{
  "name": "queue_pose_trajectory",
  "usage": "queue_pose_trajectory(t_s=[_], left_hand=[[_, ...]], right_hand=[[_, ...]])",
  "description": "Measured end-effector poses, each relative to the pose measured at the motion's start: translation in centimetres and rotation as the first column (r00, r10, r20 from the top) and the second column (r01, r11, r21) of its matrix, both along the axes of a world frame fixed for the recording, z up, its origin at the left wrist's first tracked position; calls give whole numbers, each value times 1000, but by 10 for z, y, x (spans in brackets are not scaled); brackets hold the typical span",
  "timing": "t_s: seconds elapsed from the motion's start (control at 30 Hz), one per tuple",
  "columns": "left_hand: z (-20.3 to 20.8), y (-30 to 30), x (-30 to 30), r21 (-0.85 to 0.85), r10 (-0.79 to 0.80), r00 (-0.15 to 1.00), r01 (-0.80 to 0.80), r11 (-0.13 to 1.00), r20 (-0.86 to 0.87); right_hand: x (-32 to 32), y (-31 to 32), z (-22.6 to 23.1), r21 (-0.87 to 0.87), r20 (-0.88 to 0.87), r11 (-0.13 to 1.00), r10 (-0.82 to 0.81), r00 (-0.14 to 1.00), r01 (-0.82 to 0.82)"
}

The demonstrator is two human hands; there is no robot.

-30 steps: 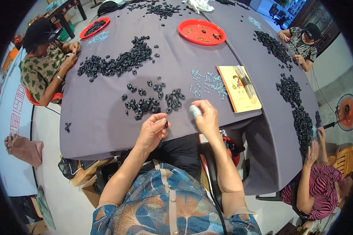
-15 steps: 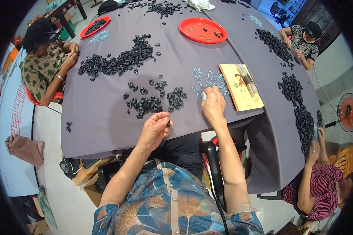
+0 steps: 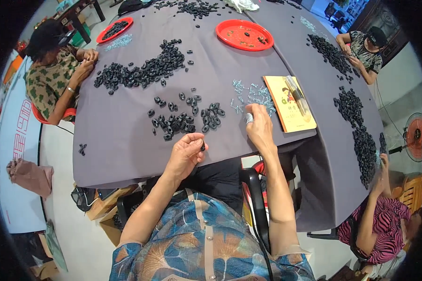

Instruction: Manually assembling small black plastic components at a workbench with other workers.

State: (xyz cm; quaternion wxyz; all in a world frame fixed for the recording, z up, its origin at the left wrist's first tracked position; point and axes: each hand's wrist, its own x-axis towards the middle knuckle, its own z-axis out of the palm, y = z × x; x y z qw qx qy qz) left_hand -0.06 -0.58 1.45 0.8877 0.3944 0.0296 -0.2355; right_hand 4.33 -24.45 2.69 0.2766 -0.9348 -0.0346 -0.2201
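My left hand [image 3: 186,154] is closed near the table's front edge, thumb and fingertips pinching a small black plastic piece [image 3: 203,146]. Beyond it lies a loose group of similar black oval pieces [image 3: 176,122], some showing holes. My right hand [image 3: 261,129] reaches over the cloth at the near edge of a scatter of tiny silvery springs [image 3: 255,95]. Its fingers are curled together, and whatever is between them is hidden. A grey wrap [image 3: 249,118] covers the tip of one digit on that hand.
A yellow booklet [image 3: 286,110] with a clear tube on it lies right of the springs. Farther off are a larger black heap [image 3: 140,72] and a red tray [image 3: 244,35]. Co-workers sit at the left [image 3: 51,93], far right [image 3: 368,51] and near right [image 3: 380,225].
My right hand has shifted slightly right along the near edge of the springs, its wrapped digit moving with it. My left hand still pinches the black piece, almost unmoved.
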Motion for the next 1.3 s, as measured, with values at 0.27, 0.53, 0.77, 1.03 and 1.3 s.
queue_pose_trajectory(t_s=[0.27,0.53,0.77,1.03,1.3], left_hand=[[-2,2,-3,6,33,999,-33,999,-2],[-3,2,-2,-44,89,995,-91,995,-36],[-6,0,3,-111,100,995,-101,989,-16],[-11,0,3,-155,118,993,-121,981,-31],[-8,-2,2,-74,164,986,-164,984,-7]], right_hand=[[-3,4,-5,-51,-40,996,71,997,-73],[-5,1,-1,-50,-45,990,128,991,-130],[-8,-1,-3,-91,-12,984,152,988,-152],[-11,4,-13,-183,39,981,76,996,-68],[-25,46,5,153,-67,973,184,981,-172]])
